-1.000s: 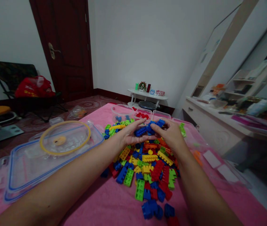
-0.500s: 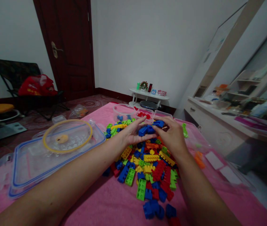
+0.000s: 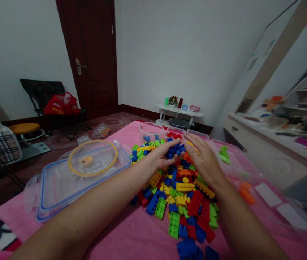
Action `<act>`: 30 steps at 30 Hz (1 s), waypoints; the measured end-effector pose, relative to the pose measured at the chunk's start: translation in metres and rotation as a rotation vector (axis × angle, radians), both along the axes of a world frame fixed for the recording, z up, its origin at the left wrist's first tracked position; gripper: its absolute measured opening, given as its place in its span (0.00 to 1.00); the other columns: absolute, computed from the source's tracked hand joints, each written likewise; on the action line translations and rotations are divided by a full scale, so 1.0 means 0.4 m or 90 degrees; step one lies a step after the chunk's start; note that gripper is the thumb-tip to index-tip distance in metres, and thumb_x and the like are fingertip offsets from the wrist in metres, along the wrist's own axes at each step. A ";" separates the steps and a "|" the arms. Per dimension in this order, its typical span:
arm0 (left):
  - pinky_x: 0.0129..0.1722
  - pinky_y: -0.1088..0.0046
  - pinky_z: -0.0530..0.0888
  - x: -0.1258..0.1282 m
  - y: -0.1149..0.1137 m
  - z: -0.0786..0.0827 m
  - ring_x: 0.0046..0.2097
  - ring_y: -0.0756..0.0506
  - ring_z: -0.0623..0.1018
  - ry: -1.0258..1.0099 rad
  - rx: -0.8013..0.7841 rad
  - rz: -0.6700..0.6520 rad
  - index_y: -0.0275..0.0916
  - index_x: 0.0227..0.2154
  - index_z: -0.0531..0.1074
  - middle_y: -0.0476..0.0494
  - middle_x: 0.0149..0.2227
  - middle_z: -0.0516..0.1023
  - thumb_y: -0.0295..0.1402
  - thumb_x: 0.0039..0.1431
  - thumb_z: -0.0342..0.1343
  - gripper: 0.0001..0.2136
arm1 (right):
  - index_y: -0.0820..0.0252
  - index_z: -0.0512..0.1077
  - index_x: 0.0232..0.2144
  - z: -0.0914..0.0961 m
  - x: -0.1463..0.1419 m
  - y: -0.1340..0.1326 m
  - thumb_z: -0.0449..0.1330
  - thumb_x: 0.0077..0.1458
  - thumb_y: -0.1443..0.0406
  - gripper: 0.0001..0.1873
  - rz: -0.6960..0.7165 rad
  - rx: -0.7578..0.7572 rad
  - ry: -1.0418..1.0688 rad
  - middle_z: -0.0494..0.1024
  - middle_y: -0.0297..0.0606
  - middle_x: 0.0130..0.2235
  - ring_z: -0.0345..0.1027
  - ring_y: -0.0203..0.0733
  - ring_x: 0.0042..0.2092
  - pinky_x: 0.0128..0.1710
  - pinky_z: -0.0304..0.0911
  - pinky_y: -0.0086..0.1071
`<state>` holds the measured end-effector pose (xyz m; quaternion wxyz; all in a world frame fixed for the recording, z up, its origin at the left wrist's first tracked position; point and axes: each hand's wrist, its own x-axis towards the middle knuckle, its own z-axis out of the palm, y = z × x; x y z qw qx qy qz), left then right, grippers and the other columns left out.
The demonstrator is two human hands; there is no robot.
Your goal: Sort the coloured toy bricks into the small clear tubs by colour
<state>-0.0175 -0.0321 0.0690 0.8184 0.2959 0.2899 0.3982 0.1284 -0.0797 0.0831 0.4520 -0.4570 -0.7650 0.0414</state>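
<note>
Above the far part of a pile of toy building blocks [image 3: 185,187], my left hand [image 3: 161,156] is cupped, palm up, around several blue building blocks [image 3: 175,148]. My right hand [image 3: 204,159] is close on their right side with its fingers stretched out. Its fingertips point towards the clear boxes, and I see nothing gripped in it, though its palm side is partly hidden. Red, yellow, green, orange and blue blocks make up the pile on a pink cloth [image 3: 132,234].
Beyond the hands stand a round clear tub [image 3: 151,127] and a clear box with red pieces [image 3: 173,135]. A wide clear tray [image 3: 237,159] with green pieces is at right. Stacked blue-rimmed lids [image 3: 53,202] and a yellow-rimmed round lid [image 3: 92,159] lie at left.
My right hand has straightened its fingers; the blue block it pinched now appears among those in my left hand. The whole view has shifted, so the scene sits further right and lower.
</note>
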 end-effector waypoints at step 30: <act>0.36 0.73 0.68 -0.114 0.290 0.055 0.36 0.44 0.77 1.115 0.966 -0.053 0.39 0.34 0.80 0.42 0.32 0.80 0.41 0.50 0.58 0.13 | 0.60 0.78 0.33 -0.013 0.116 0.045 0.57 0.50 0.62 0.12 -0.151 -0.086 0.091 0.80 0.41 0.37 0.73 0.45 0.39 0.41 0.66 0.36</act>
